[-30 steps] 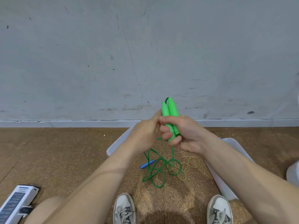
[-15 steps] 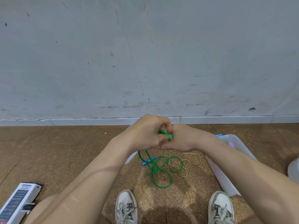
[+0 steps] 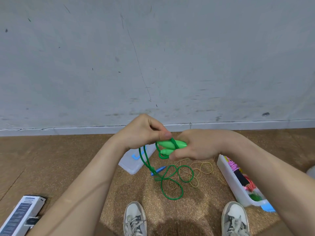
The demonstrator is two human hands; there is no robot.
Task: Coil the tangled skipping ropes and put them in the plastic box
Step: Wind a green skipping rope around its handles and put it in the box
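Observation:
My right hand (image 3: 196, 147) grips the two green handles (image 3: 167, 144) of a green skipping rope, held sideways at chest height. My left hand (image 3: 143, 132) pinches the green cord where it crosses the handles. The rest of the green rope (image 3: 172, 181) hangs down and lies in loose loops on the floor. Under it lies a thin yellow rope (image 3: 201, 171) with a blue handle (image 3: 159, 170). The clear plastic box (image 3: 230, 178) stands at the right and holds pink, dark and green ropes.
The clear box lid (image 3: 134, 160) with a blue clip lies on the floor under my left hand. A white device (image 3: 20, 213) lies at the lower left. My two shoes (image 3: 134, 218) are at the bottom. A grey wall stands close ahead.
The handles have gone from upright to lying sideways in my right hand. Both hands dropped lower, and my left hand has laid the cord across the handles.

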